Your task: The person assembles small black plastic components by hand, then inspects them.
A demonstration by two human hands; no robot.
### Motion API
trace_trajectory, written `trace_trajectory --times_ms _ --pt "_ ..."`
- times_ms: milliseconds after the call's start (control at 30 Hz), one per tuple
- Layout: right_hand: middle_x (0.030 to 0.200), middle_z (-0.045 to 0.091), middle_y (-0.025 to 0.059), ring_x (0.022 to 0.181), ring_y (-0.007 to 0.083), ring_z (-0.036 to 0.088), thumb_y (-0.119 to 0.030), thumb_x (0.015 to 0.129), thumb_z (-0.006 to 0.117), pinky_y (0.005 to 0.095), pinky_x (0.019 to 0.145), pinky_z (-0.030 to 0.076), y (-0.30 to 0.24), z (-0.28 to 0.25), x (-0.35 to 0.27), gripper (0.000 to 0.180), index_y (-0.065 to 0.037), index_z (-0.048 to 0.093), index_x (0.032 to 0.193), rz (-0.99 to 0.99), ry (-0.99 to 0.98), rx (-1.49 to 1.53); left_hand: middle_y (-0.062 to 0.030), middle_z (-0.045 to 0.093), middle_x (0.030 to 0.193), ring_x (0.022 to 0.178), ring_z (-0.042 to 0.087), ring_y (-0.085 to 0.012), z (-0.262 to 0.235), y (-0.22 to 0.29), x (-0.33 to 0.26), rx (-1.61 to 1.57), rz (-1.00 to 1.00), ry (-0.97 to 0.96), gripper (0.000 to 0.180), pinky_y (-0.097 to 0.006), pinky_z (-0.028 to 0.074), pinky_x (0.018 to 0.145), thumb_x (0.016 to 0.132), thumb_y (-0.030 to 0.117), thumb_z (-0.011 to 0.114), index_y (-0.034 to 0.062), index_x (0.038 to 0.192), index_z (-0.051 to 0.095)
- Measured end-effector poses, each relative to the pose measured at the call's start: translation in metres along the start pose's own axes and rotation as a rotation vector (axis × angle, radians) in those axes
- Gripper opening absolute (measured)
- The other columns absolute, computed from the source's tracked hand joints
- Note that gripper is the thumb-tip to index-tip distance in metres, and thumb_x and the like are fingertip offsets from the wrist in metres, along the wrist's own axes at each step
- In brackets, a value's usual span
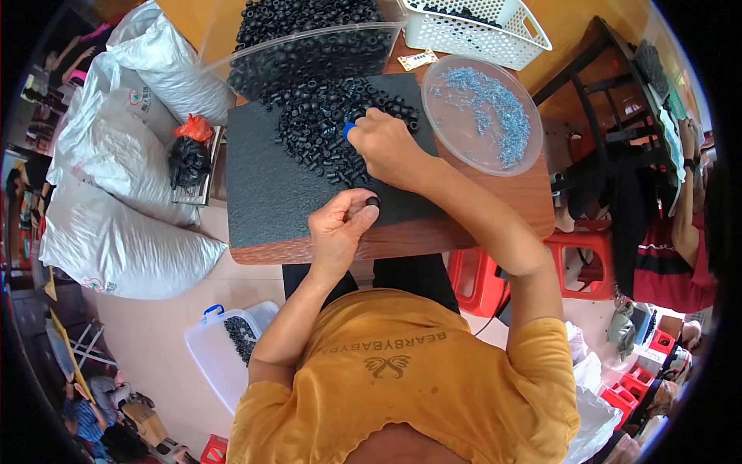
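My left hand is closed near the front of the dark mat, pinching a small black plastic part between thumb and fingers. Farther forward, my right hand is curled shut over the pile. A small blue piece sticks out of its left side; the rest of that object is hidden in the fingers, so its kind cannot be told. Under and beyond the right hand spreads a heap of small black plastic parts, some round, some tube-shaped, on the dark mat.
A clear bin of black parts stands behind the heap, beside a white perforated basket. A round clear lid at right holds small bluish metal pieces. White sacks lie left; an open plastic box sits on the floor.
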State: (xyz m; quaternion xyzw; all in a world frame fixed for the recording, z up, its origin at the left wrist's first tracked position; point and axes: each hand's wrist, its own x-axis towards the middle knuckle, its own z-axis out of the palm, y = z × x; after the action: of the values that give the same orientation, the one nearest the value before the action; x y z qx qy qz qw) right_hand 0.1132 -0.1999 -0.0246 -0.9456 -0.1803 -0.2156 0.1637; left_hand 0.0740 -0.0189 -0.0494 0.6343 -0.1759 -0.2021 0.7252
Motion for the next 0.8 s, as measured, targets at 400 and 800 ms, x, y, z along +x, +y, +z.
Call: trace_trajectory --times_ms 400,800 --pt "0.079 0.063 0.0194 0.08 0.036 0.06 0.005 0.063 0.061 0.0451 0.069 0.049 0.002 0.0 0.003 0.011 0.001 0.059 0.073 0.162 -0.025 0.072 0.0 0.065 0.079 0.071 0.056 -0.0047 0.001 0.003 0.007 0.112 -0.046 0.044 0.016 -0.02 0.046 0.063 0.084 0.005 0.07 -0.0003 0.1 0.069" --pt "0.077 0.066 0.0167 0.078 0.0314 0.062 -0.004 0.064 0.066 0.0401 0.068 0.049 -0.007 -0.004 0.011 0.01 0.0 0.063 0.074 -0.038 -0.183 -0.184 0.0019 0.064 0.078 0.07 0.054 -0.0033 0.001 -0.001 0.009 0.043 -0.025 0.04 0.016 -0.019 0.045 0.062 0.085 0.008 0.072 -0.0006 0.098 0.068"
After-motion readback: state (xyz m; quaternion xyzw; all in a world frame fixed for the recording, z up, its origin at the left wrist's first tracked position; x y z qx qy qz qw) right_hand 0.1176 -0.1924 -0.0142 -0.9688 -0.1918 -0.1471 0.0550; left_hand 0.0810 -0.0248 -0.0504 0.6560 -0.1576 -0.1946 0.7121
